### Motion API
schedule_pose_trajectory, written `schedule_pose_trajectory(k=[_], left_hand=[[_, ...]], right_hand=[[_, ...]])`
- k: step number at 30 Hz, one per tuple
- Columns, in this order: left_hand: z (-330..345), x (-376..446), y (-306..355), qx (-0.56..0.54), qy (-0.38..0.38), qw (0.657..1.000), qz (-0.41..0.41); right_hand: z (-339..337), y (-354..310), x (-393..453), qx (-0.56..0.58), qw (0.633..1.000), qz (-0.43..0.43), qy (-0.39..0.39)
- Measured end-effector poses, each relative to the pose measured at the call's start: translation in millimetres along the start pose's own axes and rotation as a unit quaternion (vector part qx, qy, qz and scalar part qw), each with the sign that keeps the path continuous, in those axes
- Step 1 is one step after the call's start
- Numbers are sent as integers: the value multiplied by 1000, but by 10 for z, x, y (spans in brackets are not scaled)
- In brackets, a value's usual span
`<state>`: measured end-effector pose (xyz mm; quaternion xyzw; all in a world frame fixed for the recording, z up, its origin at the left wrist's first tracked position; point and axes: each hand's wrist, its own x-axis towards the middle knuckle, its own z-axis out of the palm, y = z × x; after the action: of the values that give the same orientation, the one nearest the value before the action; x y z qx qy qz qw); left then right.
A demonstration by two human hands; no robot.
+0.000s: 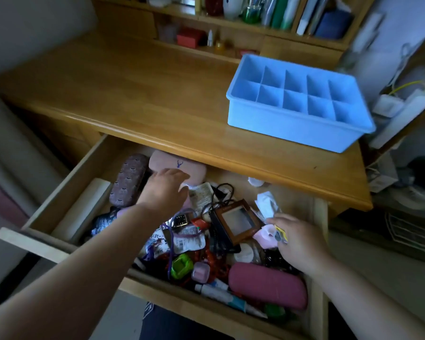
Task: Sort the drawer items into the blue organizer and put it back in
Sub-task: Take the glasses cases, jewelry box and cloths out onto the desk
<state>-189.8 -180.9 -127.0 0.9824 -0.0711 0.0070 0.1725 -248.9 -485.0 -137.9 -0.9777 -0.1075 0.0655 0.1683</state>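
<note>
The light-blue moulded plastic organizer with ten open compartments [297, 101] stands on the wooden desk [133, 94], well beyond both hands and up to the right of them, its cells showing nothing inside. It looks stiff and light; judged from its shape, the flared rim along the two long sides gives the surest hold, one hand to each side, since the smooth walls could slip once it is loaded.

Below it the open wooden drawer [66, 192] holds the jumble still to be sorted. The left hand [163, 188] reaches to the far end, fingers curved down over a small white object beside the pale pink hard case with a blue deer mark [179, 168]; whether it already grips anything I cannot tell. Just left of that hand lies a brown patterned glasses case [128, 180]. These cases look rigid and easy to lift round the middle, though probably too long for one cell.

The right hand [297, 241] pinches a small yellow-and-grey packet [280, 235] between thumb and fingertips, just beside a brown framed box with a clear window [238, 223]. Nearer than that hand lie a dark pink oblong case [268, 285], a white tube [221, 294] and a green plastic clip-like piece [182, 266]. The sachets and cords between the hands look limp and tangled, so they likely need lifting singly.
</note>
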Motion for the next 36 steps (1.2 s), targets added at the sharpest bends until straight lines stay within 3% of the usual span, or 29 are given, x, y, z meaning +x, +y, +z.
schedule_pose_trajectory(k=[2,5,7,9,11,14,16,19,21,25,29,31,32,33,36], left_hand=[[-57,-169,323,-140,57,987,50],[-64,-267,803,-257,5,963,78],[-16,-270,992,-311,-30,949,47],[-17,-244,1040,-344,-14,939,-15],[-67,-234,997,-328,13,943,-53],[-157,-247,826,-162,47,986,-4],[-214,-281,732,-80,49,996,13],[-246,-324,629,-187,63,978,-61],[-280,-332,599,-336,53,927,-160],[-319,-318,523,-556,10,763,-329],[-387,-320,555,-720,30,608,-334],[-430,-327,644,-774,0,559,-297],[-431,-353,699,-781,-13,565,-265],[-419,-390,778,-767,-23,600,-227],[-338,-496,952,-610,-14,790,-61]], right_hand=[[-97,-103,-52,58,996,-33,58],[-229,-257,-84,106,985,-102,88],[-280,-321,-91,122,979,-134,90],[-296,-352,-103,129,979,-136,77],[-303,-344,-106,157,979,-122,53],[-340,-295,-107,196,978,-67,38],[-357,-267,-107,245,969,-4,24],[-365,-281,-45,351,933,82,11],[-374,-321,40,403,906,133,13],[-432,-425,219,546,810,215,5],[-515,-599,379,650,738,176,-42],[-530,-755,463,700,695,149,-72],[-517,-837,518,726,667,141,-89],[-507,-930,576,755,632,135,-109],[-458,-1201,793,834,517,147,-123]])
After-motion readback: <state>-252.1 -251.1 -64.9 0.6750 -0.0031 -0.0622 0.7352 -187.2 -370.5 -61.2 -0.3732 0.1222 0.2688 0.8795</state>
